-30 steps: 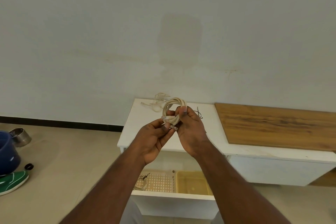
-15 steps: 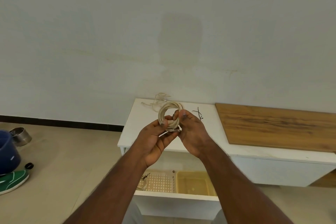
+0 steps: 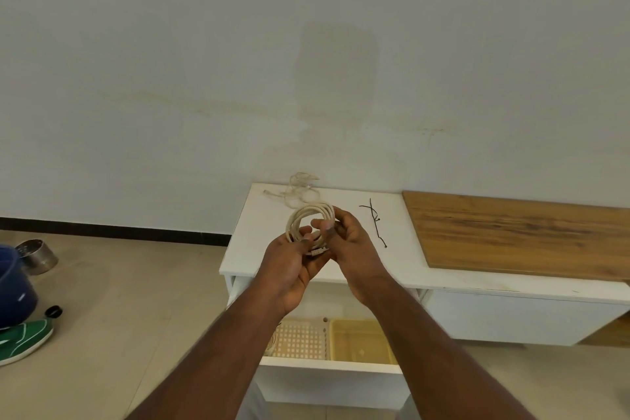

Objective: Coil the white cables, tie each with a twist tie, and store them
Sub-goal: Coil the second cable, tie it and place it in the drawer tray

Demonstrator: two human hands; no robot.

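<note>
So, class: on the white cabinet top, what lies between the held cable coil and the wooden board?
In the head view, black twist ties lie on the white cabinet top between coil and wooden board.

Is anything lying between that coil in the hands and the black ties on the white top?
Nothing visible. The coiled cable, held by both hands, has only bare white cabinet top between it and the twist ties to its right.
</note>
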